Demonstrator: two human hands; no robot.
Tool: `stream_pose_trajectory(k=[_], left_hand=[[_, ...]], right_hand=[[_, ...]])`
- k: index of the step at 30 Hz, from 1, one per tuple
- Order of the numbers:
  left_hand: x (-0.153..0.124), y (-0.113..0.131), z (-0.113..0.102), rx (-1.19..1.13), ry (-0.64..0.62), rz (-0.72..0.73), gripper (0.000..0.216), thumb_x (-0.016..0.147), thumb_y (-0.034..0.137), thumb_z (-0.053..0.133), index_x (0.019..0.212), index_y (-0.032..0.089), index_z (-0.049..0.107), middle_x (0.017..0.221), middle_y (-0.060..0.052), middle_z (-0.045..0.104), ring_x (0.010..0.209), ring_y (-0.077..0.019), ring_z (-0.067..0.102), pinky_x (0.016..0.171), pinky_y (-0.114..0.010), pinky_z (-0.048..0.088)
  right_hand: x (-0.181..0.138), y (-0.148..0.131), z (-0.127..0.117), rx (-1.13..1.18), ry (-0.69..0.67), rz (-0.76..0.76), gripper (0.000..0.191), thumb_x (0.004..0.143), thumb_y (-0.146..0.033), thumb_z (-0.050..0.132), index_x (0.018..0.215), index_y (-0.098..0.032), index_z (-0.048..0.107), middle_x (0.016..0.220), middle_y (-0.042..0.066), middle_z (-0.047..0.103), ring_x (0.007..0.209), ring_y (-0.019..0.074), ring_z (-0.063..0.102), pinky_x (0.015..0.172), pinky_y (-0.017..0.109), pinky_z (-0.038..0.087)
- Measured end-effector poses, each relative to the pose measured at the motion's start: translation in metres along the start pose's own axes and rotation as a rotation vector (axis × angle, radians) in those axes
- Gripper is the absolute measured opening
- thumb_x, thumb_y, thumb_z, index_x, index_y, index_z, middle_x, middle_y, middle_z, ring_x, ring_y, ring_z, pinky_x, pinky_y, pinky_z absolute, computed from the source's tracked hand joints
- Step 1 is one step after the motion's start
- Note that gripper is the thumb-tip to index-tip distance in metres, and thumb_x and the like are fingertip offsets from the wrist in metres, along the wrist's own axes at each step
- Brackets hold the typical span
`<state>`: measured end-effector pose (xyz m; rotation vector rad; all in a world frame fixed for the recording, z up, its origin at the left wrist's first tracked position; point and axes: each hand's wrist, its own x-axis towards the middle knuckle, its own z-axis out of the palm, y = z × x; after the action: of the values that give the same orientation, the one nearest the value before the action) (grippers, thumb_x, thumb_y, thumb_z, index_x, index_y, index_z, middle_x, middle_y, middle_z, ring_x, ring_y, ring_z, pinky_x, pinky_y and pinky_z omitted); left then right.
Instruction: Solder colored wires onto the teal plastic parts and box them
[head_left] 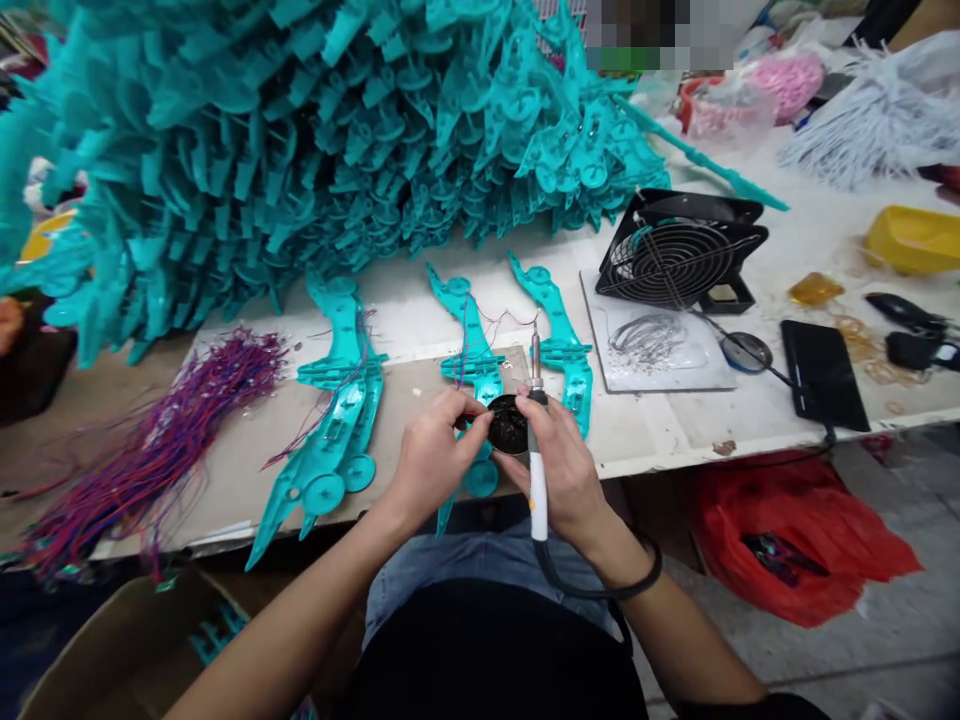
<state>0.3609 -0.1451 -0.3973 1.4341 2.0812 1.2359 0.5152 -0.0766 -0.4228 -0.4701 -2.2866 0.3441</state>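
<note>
My right hand [564,468] is closed round a white-handled soldering iron [537,470], its metal tip pointing up and away from me. A small round black tin [508,423] with dark contents sits between both hands. My left hand [435,450] pinches the tin's left rim with curled fingers. Under the hands lies a teal plastic part [474,362] with thin red and blue wires on it. Two more teal parts, one to the left [336,420] and one to the right [564,345], rest flat on the table.
A huge heap of teal plastic parts [315,130] fills the table's back left. A bundle of red and purple wires [157,450] lies at left. A black fan [679,255], a black box [823,372] and a yellow tray [911,238] stand right. A red bag [795,545] is on the floor.
</note>
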Motion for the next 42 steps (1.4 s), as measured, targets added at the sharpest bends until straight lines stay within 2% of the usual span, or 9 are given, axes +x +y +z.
stream_pose_trajectory(k=[7,12,20,23,25,28,30,35,42], left_hand=[[0.005,0.002,-0.001,0.105,-0.066,-0.023,0.008,0.081,0.017,0.059,0.075,0.016,0.063,0.073,-0.002,0.065,0.068,-0.0141,0.057,0.063,-0.026,0.041],[0.007,-0.002,-0.011,-0.186,-0.052,-0.194,0.013,0.078,0.026,0.064,0.071,0.016,0.065,0.065,0.000,0.064,0.060,-0.0117,0.055,0.057,-0.023,0.041],[0.012,-0.046,-0.019,-0.370,-0.052,-0.478,0.028,0.064,0.041,0.076,0.070,0.014,0.067,0.057,0.002,0.056,0.052,-0.0082,0.043,0.049,-0.021,0.029],[0.010,-0.055,-0.008,-0.486,-0.099,-0.572,0.037,0.056,0.045,0.080,0.068,0.014,0.065,0.055,0.003,0.055,0.050,-0.0075,0.041,0.047,-0.020,0.028],[0.010,-0.059,-0.001,-0.539,-0.115,-0.608,0.039,0.055,0.047,0.080,0.068,0.014,0.064,0.055,0.003,0.055,0.050,-0.0076,0.043,0.048,-0.020,0.029],[0.010,-0.063,0.004,-0.551,-0.142,-0.617,0.039,0.056,0.047,0.080,0.068,0.014,0.063,0.055,0.004,0.054,0.049,-0.0072,0.042,0.048,-0.020,0.030],[0.011,-0.066,0.004,-0.544,-0.164,-0.605,0.038,0.056,0.047,0.081,0.067,0.014,0.064,0.055,0.003,0.055,0.050,-0.0073,0.042,0.049,-0.021,0.031],[0.012,-0.069,0.002,-0.511,-0.219,-0.560,0.034,0.059,0.044,0.079,0.067,0.014,0.065,0.060,0.001,0.059,0.054,-0.0086,0.045,0.051,-0.021,0.034],[0.013,-0.069,0.001,-0.484,-0.221,-0.533,0.026,0.063,0.038,0.074,0.065,0.015,0.064,0.059,0.001,0.058,0.055,-0.0088,0.044,0.052,-0.022,0.034]], right_hand=[[0.003,-0.004,0.002,-0.009,-0.039,-0.038,0.070,0.087,-0.017,0.061,0.147,-0.014,0.025,0.132,0.021,0.054,0.129,0.0313,0.048,0.104,0.051,0.047],[-0.009,0.011,-0.013,-0.032,0.029,0.071,0.071,0.083,-0.023,0.068,0.144,-0.016,0.033,0.130,0.018,0.057,0.123,0.0299,0.053,0.103,0.047,0.049],[-0.088,0.098,-0.081,-0.344,0.443,0.746,0.083,0.065,-0.041,0.082,0.135,-0.016,0.045,0.125,0.015,0.062,0.115,0.0314,0.059,0.101,0.050,0.046],[-0.106,0.133,-0.097,-0.327,0.464,0.824,0.088,0.064,-0.043,0.082,0.138,-0.018,0.043,0.125,0.015,0.063,0.113,0.0312,0.061,0.100,0.049,0.046],[-0.105,0.142,-0.101,-0.399,0.438,0.737,0.080,0.069,-0.047,0.078,0.137,-0.017,0.047,0.125,0.015,0.063,0.115,0.0316,0.060,0.101,0.048,0.045],[-0.087,0.121,-0.094,-0.498,0.526,0.463,0.052,0.086,-0.046,0.060,0.126,-0.012,0.060,0.104,0.015,0.070,0.111,0.0304,0.060,0.098,0.047,0.046],[-0.069,0.088,-0.081,-0.303,0.571,0.355,0.041,0.094,-0.041,0.049,0.120,-0.013,0.065,0.085,0.011,0.070,0.096,0.0263,0.065,0.088,0.044,0.051],[-0.034,0.010,-0.035,0.309,0.154,0.190,0.021,0.082,-0.011,0.063,0.100,-0.018,0.070,0.080,0.005,0.066,0.075,0.0188,0.064,0.065,0.033,0.054],[-0.025,-0.004,-0.003,0.389,0.045,0.183,0.028,0.079,-0.002,0.059,0.099,-0.018,0.070,0.076,0.005,0.067,0.073,0.0173,0.064,0.065,0.032,0.054]])
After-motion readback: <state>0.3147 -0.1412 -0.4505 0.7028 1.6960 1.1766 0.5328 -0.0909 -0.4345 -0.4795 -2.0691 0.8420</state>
